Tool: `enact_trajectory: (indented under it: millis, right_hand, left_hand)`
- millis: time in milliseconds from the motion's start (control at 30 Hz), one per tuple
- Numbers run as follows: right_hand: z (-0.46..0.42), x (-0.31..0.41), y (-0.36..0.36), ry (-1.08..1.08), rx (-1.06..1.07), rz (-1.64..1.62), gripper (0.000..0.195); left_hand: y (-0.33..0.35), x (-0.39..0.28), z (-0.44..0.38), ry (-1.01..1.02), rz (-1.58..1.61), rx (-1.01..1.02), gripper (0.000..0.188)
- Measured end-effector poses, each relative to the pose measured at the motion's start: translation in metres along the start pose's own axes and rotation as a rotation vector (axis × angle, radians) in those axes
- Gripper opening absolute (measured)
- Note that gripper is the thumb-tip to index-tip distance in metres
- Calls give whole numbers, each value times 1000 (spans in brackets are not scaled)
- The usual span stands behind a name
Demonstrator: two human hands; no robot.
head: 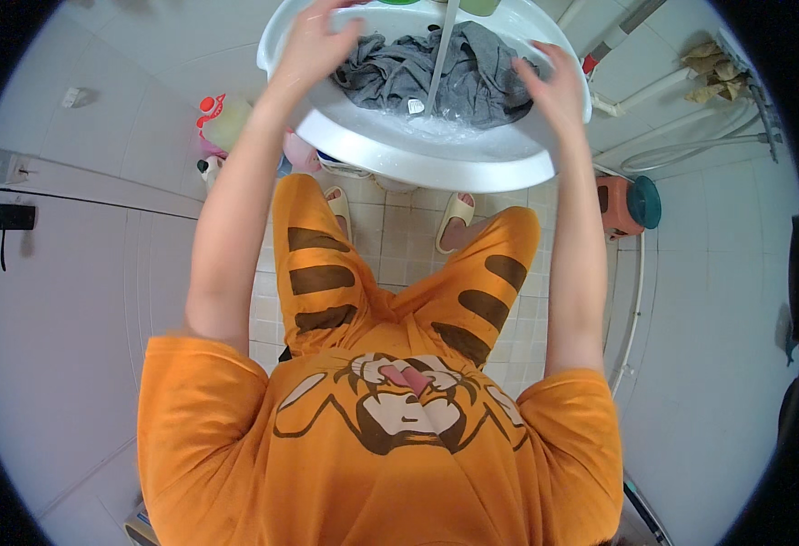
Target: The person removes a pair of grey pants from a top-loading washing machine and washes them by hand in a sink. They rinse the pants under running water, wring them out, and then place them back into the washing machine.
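Observation:
A grey garment (440, 75) lies bunched in a white washbasin (413, 157), with a small white tag showing at its lower edge. A stream of water (442, 54) runs down onto the cloth and splashes at its near side. My left hand (321, 41) is over the basin's left part, by the garment's left end, fingers apart and slightly blurred. On the right, my right hand (553, 85) is spread beside the garment's right end, thumb and fingers apart. Whether its fingertips touch the cloth I cannot tell. Neither hand grips anything.
Green objects (481, 5) stand at the basin's far rim. White pipes (652, 92) and a hose (686, 150) run along the right wall. An orange container with a teal round part (644, 203) is at the right. Pink and white items (300, 151) sit below the basin's left side.

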State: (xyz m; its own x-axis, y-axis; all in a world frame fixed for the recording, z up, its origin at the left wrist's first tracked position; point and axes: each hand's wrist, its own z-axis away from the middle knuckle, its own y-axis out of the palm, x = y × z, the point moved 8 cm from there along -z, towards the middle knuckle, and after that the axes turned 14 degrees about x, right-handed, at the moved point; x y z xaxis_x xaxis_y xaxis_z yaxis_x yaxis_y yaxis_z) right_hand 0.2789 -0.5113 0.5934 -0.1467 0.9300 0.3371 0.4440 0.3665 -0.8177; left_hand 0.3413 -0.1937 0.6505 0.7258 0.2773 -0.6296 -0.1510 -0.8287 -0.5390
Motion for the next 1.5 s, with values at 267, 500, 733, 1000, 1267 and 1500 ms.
enact_trajectory:
  millis: [267,500,733,1000,1267,1500]
  right_hand:
    - [293,-105,-5,792,615,-46,49]
    - [415,32,61,615,804,-172,23]
    - [485,104,-3,247,1595,-268,20]
    - [409,57,20,364,1284,-290,24]
    - [66,100,-66,-135,339,-195,47]
    - [-31,39,138,-50,882,-38,91]
  left_hand:
    - [-40,91,351,-835,-17,264,23]
    - [36,24,453,-957,53,567,24]
    - [-15,-40,511,-1001,-4,1445,21]
    - [-4,-25,442,-915,-38,942,15]
    - [-14,-79,127,-103,-146,416,17]
    - [139,68,7,-253,-699,1082,86]
